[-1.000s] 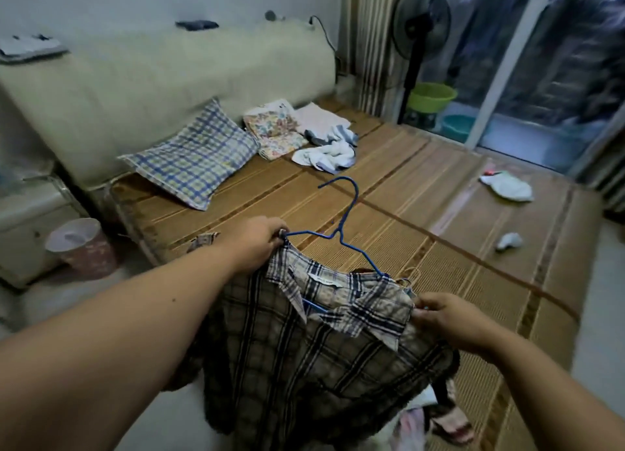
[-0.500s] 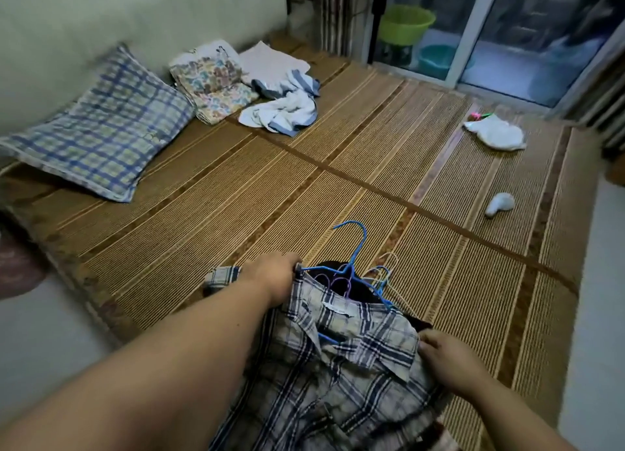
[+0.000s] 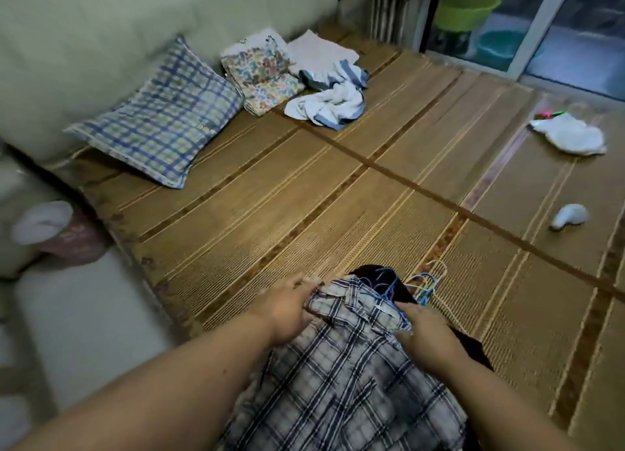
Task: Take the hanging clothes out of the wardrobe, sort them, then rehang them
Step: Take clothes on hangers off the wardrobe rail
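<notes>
Two bare forearms enter from bottom edge. No sleeves, watch, rings or bracelets visible on either. Left hand (image 3: 287,310): broad back, thick fingers, short nails. Right hand (image 3: 427,335): broad, rounded knuckles. Forearms thick, smooth, slightly blurred. Rest of person out of view.

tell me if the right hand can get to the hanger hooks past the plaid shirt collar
Probably yes. The right hand rests on the plaid shirt at its collar, and the hanger hooks lie exposed on the bamboo mat just beyond its fingertips, with nothing covering them.
</notes>
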Available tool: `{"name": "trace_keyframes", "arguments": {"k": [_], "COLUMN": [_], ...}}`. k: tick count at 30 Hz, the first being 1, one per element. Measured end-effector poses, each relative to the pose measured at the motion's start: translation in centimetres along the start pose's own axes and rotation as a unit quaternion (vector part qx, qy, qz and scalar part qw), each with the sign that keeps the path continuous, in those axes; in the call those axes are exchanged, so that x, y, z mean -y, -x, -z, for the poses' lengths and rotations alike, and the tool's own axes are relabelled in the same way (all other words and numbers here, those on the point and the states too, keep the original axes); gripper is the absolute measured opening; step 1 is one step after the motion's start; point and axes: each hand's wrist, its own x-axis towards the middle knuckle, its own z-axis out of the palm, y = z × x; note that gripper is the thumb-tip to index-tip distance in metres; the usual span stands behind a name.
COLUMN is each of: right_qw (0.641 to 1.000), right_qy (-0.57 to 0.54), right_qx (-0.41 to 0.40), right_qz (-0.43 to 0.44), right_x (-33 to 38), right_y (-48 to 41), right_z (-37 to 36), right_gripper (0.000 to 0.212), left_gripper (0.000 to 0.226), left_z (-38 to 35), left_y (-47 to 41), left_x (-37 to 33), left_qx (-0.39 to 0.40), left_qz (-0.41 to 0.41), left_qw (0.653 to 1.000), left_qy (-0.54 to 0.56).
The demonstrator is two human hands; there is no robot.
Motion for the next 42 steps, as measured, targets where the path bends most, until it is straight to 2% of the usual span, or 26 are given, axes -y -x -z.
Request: {"name": "trace_keyframes", "arguments": {"k": [4,8,13,18,26,30,36,39,42], "right_qw": [0.993,0.968,0.913,0.836,0.699,0.621,0.523,0.477,0.439], "right_qy": [0.053,0.078,0.097,0.121,0.102,0.07,0.008,-0.033,-0.06], "right_qx": [-0.016,-0.039,-0.045,-0.05,-0.036,-0.026,0.018,0.036,0.048], "right_qz": [0.105,0.233,0.394,0.533,0.707,0.78,0.852,0.878,0.895], "right_x": [7.3,16.0,28.5,40.5,55.8,61.6,68.2,71.5,74.9], "right_y": [0.2,1.4,6.2,14.9,32.2,41.9,53.4,57.8,61.2], "right_z": [0.9,1.0,-0.7,-4.1,-9.7,-11.8,-13.4,-13.6,-13.5], "right_gripper": [0.055,0.054,0.056,0.057,0.057,0.055,0.058,0.059,0.057], "left_gripper": [0.064,0.065,0.064,0.062,0.061,0.059,0.061,0.065,0.064], "left_z": [2.9,5.8,8.4,9.6,9.6,9.7,11.8,13.8,16.4], "left_y": [4.5,10.9,22.0,35.0,57.8,68.6,79.5,83.7,86.9], "left_x": [3.2,6.8,11.7,16.7,20.8,20.6,18.2,16.9,16.1], "left_qx": [-0.047,-0.11,-0.187,-0.278,-0.346,-0.386,-0.423,-0.428,-0.405], "left_qz": [0.013,0.057,0.142,0.256,0.448,0.535,0.636,0.666,0.675], "left_qw": [0.999,0.992,0.972,0.925,0.822,0.746,0.624,0.562,0.519], "left_qy": [-0.016,-0.023,-0.015,-0.035,-0.054,-0.091,-0.164,-0.239,-0.333]}}
